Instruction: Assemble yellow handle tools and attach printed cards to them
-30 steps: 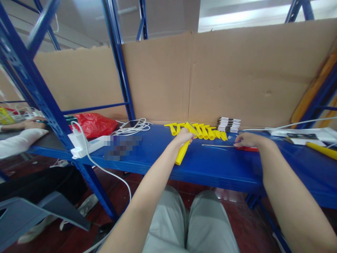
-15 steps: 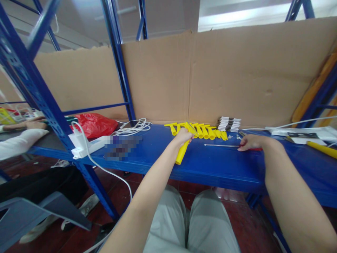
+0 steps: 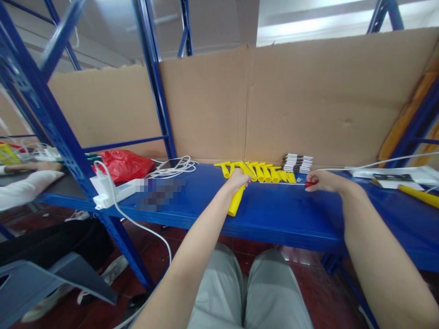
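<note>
Yellow tubular-handled tool is held in the left hand, fingers closed round its upper part; its long axis is angled toward the wearer, lower end near the front edge. A thin metal piece is seen at the upper end, partly masked by the fingers. Red-handled screwdriver is gripped in the right hand, fingers curled shut on the handle; its shaft is laid crosswise, pointed left toward the left hand and the tool's upper end. Whether the tip is touching cannot be told. Tool is left of the right hand, with the left arm nearer. Behind, the shaft is closely bordered by a row of yellow T-shaped pieces and a white-and-black stack, both backed by a cardboard panel. Room for moving is judged widest on the near side, where blue bench top is exposed up to its front edge.
</note>
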Action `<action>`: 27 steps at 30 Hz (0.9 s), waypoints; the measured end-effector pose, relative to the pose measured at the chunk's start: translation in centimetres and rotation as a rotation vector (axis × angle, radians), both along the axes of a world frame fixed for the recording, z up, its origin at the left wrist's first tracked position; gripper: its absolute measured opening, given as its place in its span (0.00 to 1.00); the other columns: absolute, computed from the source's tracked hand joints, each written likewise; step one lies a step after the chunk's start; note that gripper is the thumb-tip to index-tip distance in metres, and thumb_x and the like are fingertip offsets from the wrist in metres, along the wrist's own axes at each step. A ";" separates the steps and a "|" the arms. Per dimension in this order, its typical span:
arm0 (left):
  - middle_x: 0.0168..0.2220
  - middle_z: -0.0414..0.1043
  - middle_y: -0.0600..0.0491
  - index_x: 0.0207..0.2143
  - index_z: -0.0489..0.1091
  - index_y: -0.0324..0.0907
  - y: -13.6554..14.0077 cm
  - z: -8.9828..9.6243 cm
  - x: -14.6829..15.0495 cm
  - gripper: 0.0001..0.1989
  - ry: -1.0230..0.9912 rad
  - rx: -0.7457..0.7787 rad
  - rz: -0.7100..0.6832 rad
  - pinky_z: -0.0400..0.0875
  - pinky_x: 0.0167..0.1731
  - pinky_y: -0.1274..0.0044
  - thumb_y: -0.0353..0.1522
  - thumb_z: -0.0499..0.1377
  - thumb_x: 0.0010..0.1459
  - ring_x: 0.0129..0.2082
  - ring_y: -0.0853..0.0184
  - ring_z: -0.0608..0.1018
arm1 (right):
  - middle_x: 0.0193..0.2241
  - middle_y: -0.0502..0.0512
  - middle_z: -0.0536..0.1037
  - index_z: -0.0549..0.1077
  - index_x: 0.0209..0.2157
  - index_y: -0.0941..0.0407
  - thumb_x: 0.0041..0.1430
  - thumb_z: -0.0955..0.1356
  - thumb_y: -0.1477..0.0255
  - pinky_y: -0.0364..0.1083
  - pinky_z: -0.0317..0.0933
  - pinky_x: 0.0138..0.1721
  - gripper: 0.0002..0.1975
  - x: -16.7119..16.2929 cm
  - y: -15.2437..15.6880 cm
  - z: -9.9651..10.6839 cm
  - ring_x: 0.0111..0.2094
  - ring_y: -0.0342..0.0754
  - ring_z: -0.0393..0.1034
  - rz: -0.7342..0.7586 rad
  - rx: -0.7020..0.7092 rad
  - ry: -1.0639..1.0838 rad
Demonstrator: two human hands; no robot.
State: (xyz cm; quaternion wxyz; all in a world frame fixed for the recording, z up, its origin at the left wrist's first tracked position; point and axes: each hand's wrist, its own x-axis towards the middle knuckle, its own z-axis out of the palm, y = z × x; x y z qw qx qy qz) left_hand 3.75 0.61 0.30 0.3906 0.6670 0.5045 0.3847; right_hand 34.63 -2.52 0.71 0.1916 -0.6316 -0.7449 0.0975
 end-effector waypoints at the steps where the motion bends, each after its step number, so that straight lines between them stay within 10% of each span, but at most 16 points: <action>1: 0.11 0.57 0.59 0.18 0.62 0.38 0.0 -0.1 0.0 0.11 -0.001 0.000 0.003 0.58 0.17 0.82 0.18 0.53 0.48 0.13 0.76 0.62 | 0.22 0.51 0.75 0.66 0.22 0.52 0.34 0.73 0.59 0.46 0.61 0.29 0.16 -0.1 -0.1 0.1 0.27 0.50 0.69 -0.004 0.030 0.007; 27: 0.14 0.61 0.59 0.20 0.63 0.38 -0.9 0.3 0.2 0.11 -0.054 -0.035 -0.036 0.58 0.16 0.83 0.17 0.52 0.49 0.12 0.76 0.63 | 0.20 0.50 0.74 0.64 0.23 0.52 0.34 0.72 0.63 0.46 0.63 0.30 0.15 -1.6 0.0 0.4 0.27 0.50 0.70 0.014 0.119 0.171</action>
